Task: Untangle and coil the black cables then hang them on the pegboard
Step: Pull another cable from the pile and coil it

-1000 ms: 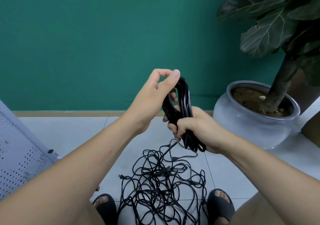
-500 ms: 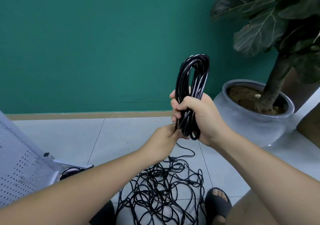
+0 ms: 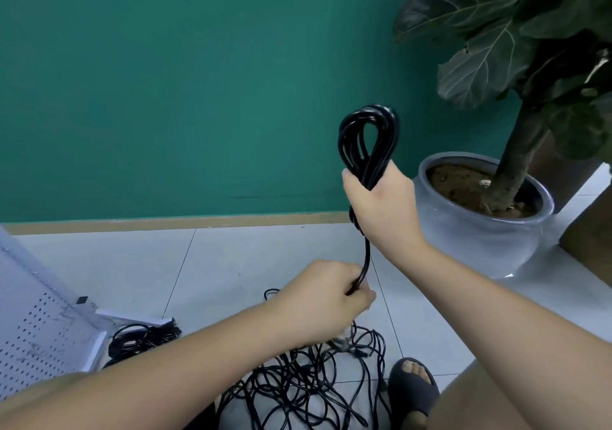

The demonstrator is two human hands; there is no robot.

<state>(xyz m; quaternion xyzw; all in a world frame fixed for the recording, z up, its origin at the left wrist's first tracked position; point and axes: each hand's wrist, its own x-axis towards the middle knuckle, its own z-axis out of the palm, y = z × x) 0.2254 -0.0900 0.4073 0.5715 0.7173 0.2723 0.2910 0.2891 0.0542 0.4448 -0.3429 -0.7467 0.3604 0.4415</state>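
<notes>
Coil [image 3: 367, 141]: glossy black loops bunched narrow and upright, just left of the pot [image 3: 480, 241], top above its rim.
Right hand [image 3: 381, 204]: fist wrapped round the coil's lower half.
Strand [image 3: 366, 257]: one taut black line running from coil to left hand.
Left hand [image 3: 324, 297]: lower-left of the pot, fingers pinching the strand.
Tangle [image 3: 308, 383]: loose black snarl on the floor, below-left of the pot.
Bundle [image 3: 142, 337]: small black coil far left of the pot, beside the pegboard [image 3: 36, 330].
</notes>
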